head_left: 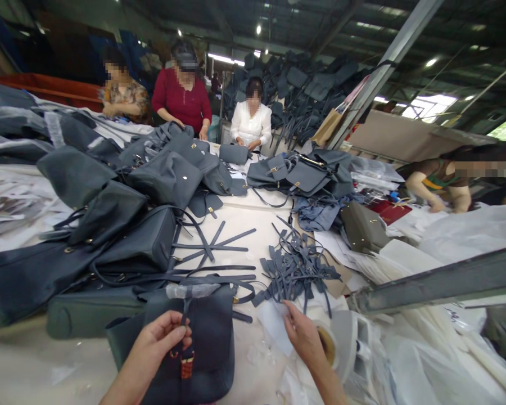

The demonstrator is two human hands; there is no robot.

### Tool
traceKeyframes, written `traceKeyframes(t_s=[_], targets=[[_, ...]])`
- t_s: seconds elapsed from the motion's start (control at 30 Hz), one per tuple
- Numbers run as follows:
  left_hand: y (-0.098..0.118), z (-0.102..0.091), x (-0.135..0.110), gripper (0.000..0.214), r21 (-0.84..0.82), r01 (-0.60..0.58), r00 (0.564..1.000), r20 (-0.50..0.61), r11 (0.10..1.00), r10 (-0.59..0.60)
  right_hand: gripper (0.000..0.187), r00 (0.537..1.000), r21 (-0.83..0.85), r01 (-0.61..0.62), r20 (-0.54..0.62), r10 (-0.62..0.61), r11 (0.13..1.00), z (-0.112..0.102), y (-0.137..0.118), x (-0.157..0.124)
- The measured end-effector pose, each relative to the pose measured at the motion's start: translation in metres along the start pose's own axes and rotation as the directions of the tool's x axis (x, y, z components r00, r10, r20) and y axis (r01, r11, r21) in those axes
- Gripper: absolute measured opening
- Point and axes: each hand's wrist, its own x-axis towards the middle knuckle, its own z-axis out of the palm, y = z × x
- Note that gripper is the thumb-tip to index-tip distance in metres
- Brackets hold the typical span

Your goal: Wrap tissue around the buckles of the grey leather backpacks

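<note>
- One bag [215,337] lies on the near part of the table [240,219], below the other bags, its front flap facing up.
- It is dark blue-grey and smooth, with rounded lower corners on the flap; its left side shows a greener tint.
- Clear wrap [193,290] covers a part at its top edge.
- A narrow dark strap [188,340] runs down the middle of the flap, ending near a red-and-gold patterned piece [186,368]; a small gold-coloured ring [174,354] shows just left of it.
- Left hand [162,337]: thumb and fingers closed in a pinch on the strap, over the flap.
- Right hand [301,332]: fingers bent, at the edge of a pale sheet [274,327]; I cannot tell whether they grip it or only touch it.
- Just beside the right wrist stands a tape roll [326,344] with a brown core.
- Beyond the right hand lies a tangled pile of short dark strips [297,267]; left of that, long straps [213,247] cross one another.
- More bags [164,177] are heaped to the left, and three co-workers [183,98] are at the far side.
</note>
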Motion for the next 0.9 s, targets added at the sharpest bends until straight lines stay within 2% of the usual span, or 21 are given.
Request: traceKeyframes(t_s=[0.07,0.1,0.13,0.17,0.23,0.27,0.3,0.4,0.47,0.53,0.6,0.67,0.7,0.8,0.83,0.9], targets=[[0.000,-0.002,-0.003,0.039,0.049,-0.018,1.000,0.020,0.999,0.017,0.034,0.995,0.082,0.009,0.096,-0.017,0.997,-0.015,-0.027,-0.007],[0.000,-0.003,-0.006,0.037,0.060,-0.018,0.999,0.040,0.998,0.016,0.033,0.982,0.156,-0.022,0.186,-0.008,0.988,-0.022,-0.042,-0.012],[0.000,-0.004,-0.008,0.036,0.056,-0.011,0.998,0.070,0.998,0.007,0.031,0.950,0.252,-0.090,0.311,0.008,0.964,-0.028,-0.059,-0.016],[0.002,-0.004,-0.011,0.036,0.037,0.005,0.994,0.110,0.999,-0.009,0.030,0.892,0.340,-0.184,0.453,0.011,0.922,-0.032,-0.076,-0.020],[0.005,-0.004,-0.017,0.037,-0.030,0.044,0.978,0.207,0.999,-0.037,0.028,0.737,0.437,-0.349,0.674,-0.046,0.829,-0.032,-0.109,-0.025],[0.008,-0.003,-0.020,0.038,-0.060,0.051,0.967,0.253,0.997,-0.035,0.026,0.683,0.450,-0.374,0.725,-0.087,0.811,-0.028,-0.124,-0.026],[0.011,-0.002,-0.022,0.037,-0.075,0.044,0.957,0.288,0.996,-0.020,0.023,0.657,0.451,-0.358,0.744,-0.122,0.818,-0.020,-0.138,-0.026],[0.018,-0.001,-0.027,0.023,-0.010,-0.046,0.933,0.357,0.999,0.047,0.019,0.659,0.406,-0.186,0.727,-0.193,0.895,0.014,-0.169,-0.022],[0.021,0.000,-0.027,0.018,0.079,-0.110,0.931,0.357,0.991,0.075,0.021,0.657,0.413,-0.105,0.712,-0.249,0.905,0.037,-0.184,-0.018],[0.019,0.001,-0.026,0.016,0.139,-0.141,0.948,0.304,0.980,0.093,0.020,0.652,0.469,-0.091,0.695,-0.304,0.878,0.052,-0.196,-0.015],[0.015,0.001,-0.023,0.019,0.150,-0.134,0.971,0.217,0.980,0.099,0.019,0.662,0.511,-0.096,0.674,-0.329,0.854,0.057,-0.201,-0.013],[0.009,0.001,-0.020,0.022,0.119,-0.105,0.985,0.146,0.987,0.087,0.026,0.675,0.561,-0.178,0.667,-0.314,0.808,0.054,-0.198,-0.016],[0.006,0.001,-0.020,0.023,0.094,-0.088,0.990,0.119,0.992,0.077,0.033,0.678,0.599,-0.254,0.670,-0.302,0.760,0.051,-0.193,-0.020],[-0.002,0.002,-0.020,0.028,0.010,-0.052,0.996,0.066,0.999,0.051,0.057,0.659,0.682,-0.500,0.699,-0.276,0.534,0.048,-0.169,-0.036],[-0.003,0.002,-0.021,0.030,-0.016,-0.046,0.997,0.057,0.999,0.046,0.059,0.660,0.692,-0.542,0.702,-0.268,0.477,0.051,-0.160,-0.043],[-0.006,0.004,-0.023,0.034,-0.057,-0.043,0.998,0.052,0.997,0.046,0.053,0.701,0.713,-0.572,0.682,-0.211,0.406,0.061,-0.148,-0.056]])
